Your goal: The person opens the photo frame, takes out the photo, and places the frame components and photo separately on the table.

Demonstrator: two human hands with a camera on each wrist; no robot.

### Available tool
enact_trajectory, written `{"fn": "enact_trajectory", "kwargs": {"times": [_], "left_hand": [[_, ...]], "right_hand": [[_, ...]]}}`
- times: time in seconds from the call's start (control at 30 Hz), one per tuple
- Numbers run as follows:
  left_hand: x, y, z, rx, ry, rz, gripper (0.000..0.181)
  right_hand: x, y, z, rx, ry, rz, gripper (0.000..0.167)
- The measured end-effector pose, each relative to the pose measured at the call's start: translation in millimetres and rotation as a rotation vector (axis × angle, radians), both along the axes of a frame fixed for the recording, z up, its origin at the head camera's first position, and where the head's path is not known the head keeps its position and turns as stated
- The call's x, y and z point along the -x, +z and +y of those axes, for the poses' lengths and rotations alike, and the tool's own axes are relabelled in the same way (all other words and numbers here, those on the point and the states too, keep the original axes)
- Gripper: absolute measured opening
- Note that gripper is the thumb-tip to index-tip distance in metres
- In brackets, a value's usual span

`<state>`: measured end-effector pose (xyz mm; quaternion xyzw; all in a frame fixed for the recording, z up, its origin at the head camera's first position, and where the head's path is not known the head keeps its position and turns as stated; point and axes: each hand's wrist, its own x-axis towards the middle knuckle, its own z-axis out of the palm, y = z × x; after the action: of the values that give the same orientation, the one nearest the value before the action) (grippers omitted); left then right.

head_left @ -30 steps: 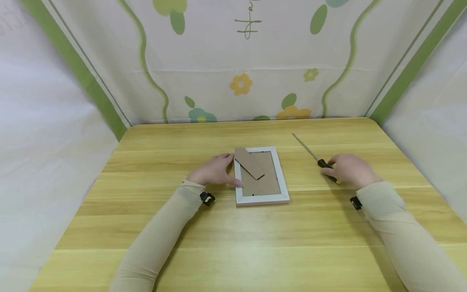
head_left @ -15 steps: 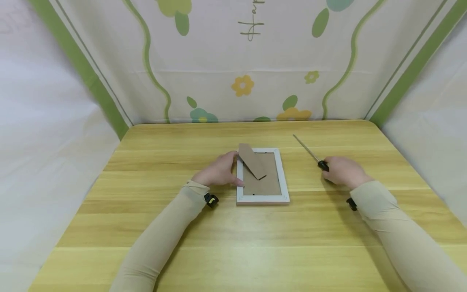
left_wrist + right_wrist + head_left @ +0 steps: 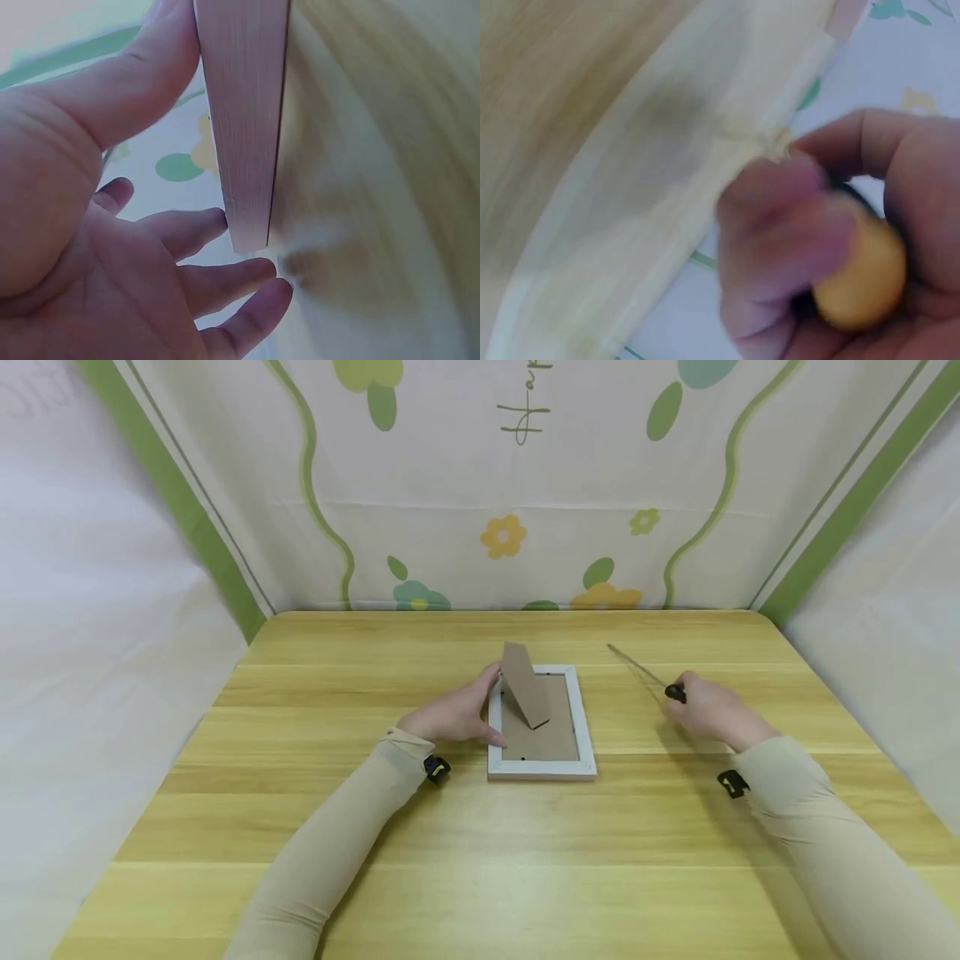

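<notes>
A white picture frame (image 3: pixel 540 767) lies back side up at the middle of the table, its brown stand flap (image 3: pixel 525 683) tilted up from the backing. My left hand (image 3: pixel 459 708) is at the frame's left edge, thumb on the rim and a finger by the raised flap. In the left wrist view, the fingers of the left hand (image 3: pixel 150 217) spread loosely along the frame's side (image 3: pixel 244 135). On the right, my right hand (image 3: pixel 714 710) grips a screwdriver (image 3: pixel 675 693) by its handle, shaft pointing to the back left. The handle's orange end (image 3: pixel 862 277) shows in the right wrist view.
The wooden table (image 3: pixel 480 877) ends at the back against a white cloth (image 3: pixel 427 460) with flowers and green lines. More cloth hangs at the left and right sides. The frame and screwdriver are apart.
The flap has swung up from the frame's back, with the left fingers beside it. My right hand has closed round the screwdriver's handle, and the shaft has shifted slightly.
</notes>
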<state>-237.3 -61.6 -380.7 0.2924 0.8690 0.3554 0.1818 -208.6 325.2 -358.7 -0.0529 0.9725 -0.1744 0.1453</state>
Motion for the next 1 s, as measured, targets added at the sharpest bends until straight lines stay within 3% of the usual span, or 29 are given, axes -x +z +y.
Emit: {"fn": "enact_trajectory", "kwargs": {"times": [0.17,0.47,0.77,1.0], "left_hand": [[-0.8,0.1,-0.9,0.021,-0.006,0.006,0.123],[1.4,2.3,-1.8,0.072,-0.016,0.025,0.126],[1.0,5.5,-2.1,0.112,-0.027,0.044,0.133],[-2.0,4.3,-2.8,0.118,-0.035,0.047,0.132]], "right_hand": [[-9.2,13.7,-2,0.004,0.001,0.072,0.048],[-38.2,34.3,-11,0.001,0.041,0.15,0.042],[-77.9,49.0,-31,0.113,0.09,0.224,0.031],[-111.4,50.3,-61,0.153,0.129,0.261,0.033]]}}
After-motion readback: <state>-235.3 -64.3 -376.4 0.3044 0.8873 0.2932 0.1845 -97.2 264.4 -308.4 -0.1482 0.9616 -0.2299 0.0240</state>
